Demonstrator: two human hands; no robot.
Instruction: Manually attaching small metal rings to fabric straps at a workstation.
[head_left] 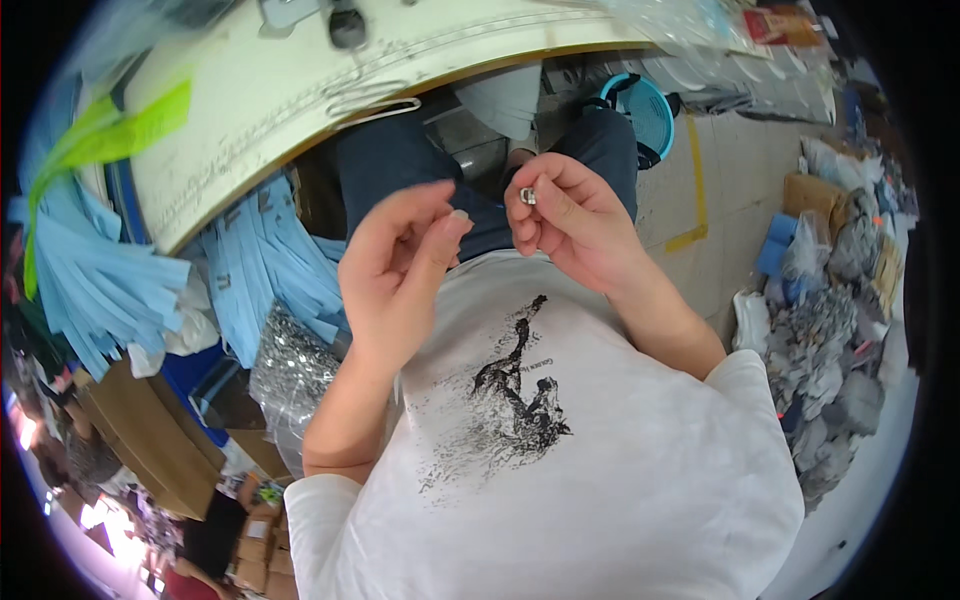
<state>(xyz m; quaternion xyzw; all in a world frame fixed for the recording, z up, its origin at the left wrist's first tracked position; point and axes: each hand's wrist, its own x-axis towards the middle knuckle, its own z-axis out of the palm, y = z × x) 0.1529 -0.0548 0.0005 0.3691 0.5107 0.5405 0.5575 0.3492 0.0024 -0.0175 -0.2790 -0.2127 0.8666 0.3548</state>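
In front of my body, above my lap, my right hand (572, 218) pinches a small silver metal buckle (528, 196) between thumb and fingers. To its left is my left hand (395, 262), apart from the right one. Its fingers are curled in and the thumb lies close to them; whatever they hold, if anything, is hidden. Light blue straps (262, 255) with small metal pieces on them hang at the table's edge, left of my left hand. Below those straps stands a clear plastic bag (292, 372) full of small shiny metal parts.
A white table (250, 110) curves across the front and left, with a bent wire piece (375, 108) at its edge. More blue straps (110, 270) and a neon yellow strip (110, 135) hang further left. A turquoise bucket (640, 112) stands ahead; scrap piles (825, 350) lie right.
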